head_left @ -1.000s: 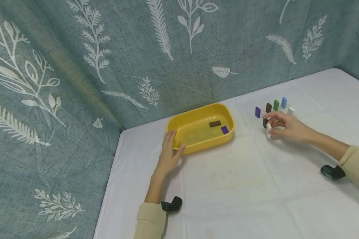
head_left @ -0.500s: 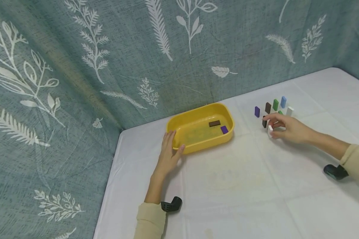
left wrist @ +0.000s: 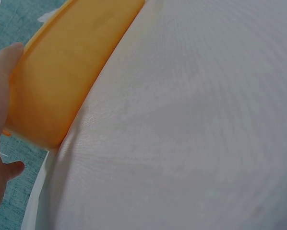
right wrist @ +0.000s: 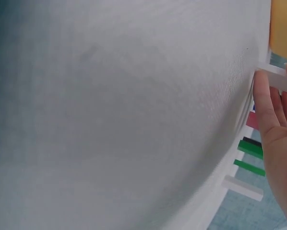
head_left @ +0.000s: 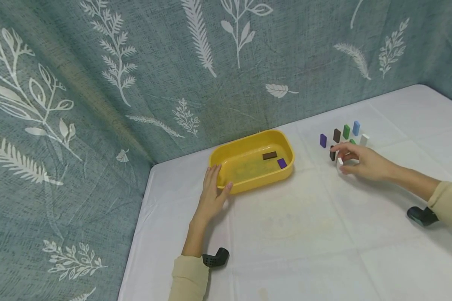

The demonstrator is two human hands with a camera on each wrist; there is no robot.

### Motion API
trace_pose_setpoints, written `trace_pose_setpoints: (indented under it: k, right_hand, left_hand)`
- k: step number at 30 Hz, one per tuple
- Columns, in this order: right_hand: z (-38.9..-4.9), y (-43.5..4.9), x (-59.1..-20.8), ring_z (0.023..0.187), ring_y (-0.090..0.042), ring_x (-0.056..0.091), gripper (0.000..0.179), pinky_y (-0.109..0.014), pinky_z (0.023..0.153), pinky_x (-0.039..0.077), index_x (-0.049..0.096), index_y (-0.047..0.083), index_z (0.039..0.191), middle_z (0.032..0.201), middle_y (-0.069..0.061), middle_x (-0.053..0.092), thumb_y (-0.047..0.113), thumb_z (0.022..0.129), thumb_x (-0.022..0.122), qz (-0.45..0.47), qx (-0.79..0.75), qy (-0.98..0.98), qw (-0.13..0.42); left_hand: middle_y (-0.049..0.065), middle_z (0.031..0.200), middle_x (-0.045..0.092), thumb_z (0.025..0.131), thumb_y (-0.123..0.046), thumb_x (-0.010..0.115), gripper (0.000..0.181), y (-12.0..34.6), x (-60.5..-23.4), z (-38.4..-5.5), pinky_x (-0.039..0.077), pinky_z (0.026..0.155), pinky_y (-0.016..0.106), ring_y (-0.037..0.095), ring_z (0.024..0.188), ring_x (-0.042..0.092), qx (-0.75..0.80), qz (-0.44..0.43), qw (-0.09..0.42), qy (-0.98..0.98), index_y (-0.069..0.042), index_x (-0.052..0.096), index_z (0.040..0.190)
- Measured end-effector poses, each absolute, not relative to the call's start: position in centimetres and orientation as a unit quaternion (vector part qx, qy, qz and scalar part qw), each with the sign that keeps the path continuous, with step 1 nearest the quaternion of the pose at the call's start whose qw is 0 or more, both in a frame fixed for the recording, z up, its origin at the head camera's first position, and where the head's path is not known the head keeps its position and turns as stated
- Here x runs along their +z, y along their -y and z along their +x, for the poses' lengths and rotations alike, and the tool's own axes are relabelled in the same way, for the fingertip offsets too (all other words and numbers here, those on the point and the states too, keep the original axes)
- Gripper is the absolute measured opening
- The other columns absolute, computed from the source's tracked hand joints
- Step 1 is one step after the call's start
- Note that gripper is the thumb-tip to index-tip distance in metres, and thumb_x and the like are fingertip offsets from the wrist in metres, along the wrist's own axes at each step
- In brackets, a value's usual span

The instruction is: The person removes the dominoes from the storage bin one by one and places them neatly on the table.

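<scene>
My right hand (head_left: pixel 365 161) pinches a small white domino block (head_left: pixel 340 164) near the tabletop, thumb on the near side. A black domino block (head_left: pixel 332 153) stands just beyond it, close to the fingertips. In the right wrist view the white block's end shows between thumb and fingers, and a pink block (right wrist: pixel 252 120) appears that the hand hides from the head camera. My left hand (head_left: pixel 210 196) rests against the left end of a yellow tray (head_left: pixel 256 184), fingers laid straight along the rim and thumb at the front corner. Inside lie a brown block (head_left: pixel 269 155) and a purple block (head_left: pixel 282 163).
Behind the right hand stand purple (head_left: pixel 323 141), brown, green (head_left: pixel 346 131), light blue (head_left: pixel 356 128) and white blocks (head_left: pixel 364 140), closely spaced. A white cloth (head_left: pixel 286 251) covers the table. A patterned teal curtain (head_left: pixel 218 104) hangs along the back and left.
The white block in my right hand has shifted slightly right and turned a little, mostly during the first half second. The left hand and tray have stayed put.
</scene>
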State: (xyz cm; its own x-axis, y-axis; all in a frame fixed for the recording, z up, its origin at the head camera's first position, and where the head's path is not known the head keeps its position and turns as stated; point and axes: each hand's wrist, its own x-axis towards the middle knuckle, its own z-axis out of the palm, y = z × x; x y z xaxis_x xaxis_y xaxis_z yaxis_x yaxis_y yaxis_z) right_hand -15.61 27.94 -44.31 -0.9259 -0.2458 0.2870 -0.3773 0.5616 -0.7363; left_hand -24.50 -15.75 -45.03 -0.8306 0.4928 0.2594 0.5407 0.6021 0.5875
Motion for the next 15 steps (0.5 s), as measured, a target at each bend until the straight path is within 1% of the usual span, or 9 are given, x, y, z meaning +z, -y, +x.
trace_pose_setpoints:
  k: [4,7,12,13,15]
  right_hand:
    - [-15.6,-28.1,-44.5,0.092,0.001,0.053,0.053,-0.008,0.081,0.041,0.049,-0.004,0.125,0.102,-0.012,0.056,-0.015,0.077,0.069,0.184,0.437,0.877,0.083]
    - [-15.4,-28.4,-44.5,0.092,0.002,0.052,0.053,-0.009,0.079,0.043,0.049,-0.003,0.126,0.102,-0.012,0.057,-0.013,0.078,0.07,0.176,0.434,0.88,0.083]
    - [-14.7,-29.2,-43.8,0.094,0.0,0.054,0.053,-0.013,0.073,0.047,0.048,-0.002,0.128,0.103,-0.012,0.057,-0.009,0.08,0.07,0.142,0.43,0.889,0.073]
    - [-14.5,-29.4,-43.5,0.095,-0.003,0.055,0.053,-0.013,0.072,0.048,0.048,-0.002,0.129,0.103,-0.012,0.057,-0.008,0.081,0.07,0.134,0.424,0.893,0.074]
    - [-14.0,-29.8,-43.0,0.094,-0.003,0.055,0.054,-0.012,0.071,0.047,0.047,-0.002,0.13,0.103,-0.013,0.056,-0.006,0.082,0.07,0.113,0.409,0.902,0.078]
  left_hand:
    - [0.015,0.155,0.016,0.098,-0.043,0.047,0.069,15.7,-45.3,-24.4,0.013,0.108,0.059,0.032,0.143,0.002,-0.34,-0.288,0.035,0.895,-0.006,0.022,0.151]
    - [0.015,0.155,0.017,0.098,-0.044,0.046,0.069,15.7,-45.3,-24.3,0.013,0.109,0.058,0.031,0.143,0.002,-0.341,-0.285,0.032,0.895,-0.006,0.022,0.151]
    - [0.015,0.155,0.016,0.098,-0.046,0.045,0.069,15.6,-45.0,-24.3,0.011,0.109,0.058,0.032,0.143,0.002,-0.341,-0.28,0.025,0.897,-0.007,0.022,0.151]
    - [0.015,0.155,0.017,0.098,-0.045,0.045,0.069,15.6,-44.9,-24.3,0.011,0.109,0.058,0.032,0.143,0.002,-0.34,-0.28,0.025,0.898,-0.008,0.022,0.151]
    - [0.016,0.155,0.017,0.098,-0.045,0.045,0.069,15.6,-44.8,-24.3,0.011,0.109,0.058,0.033,0.143,0.002,-0.338,-0.282,0.027,0.897,-0.007,0.022,0.151]
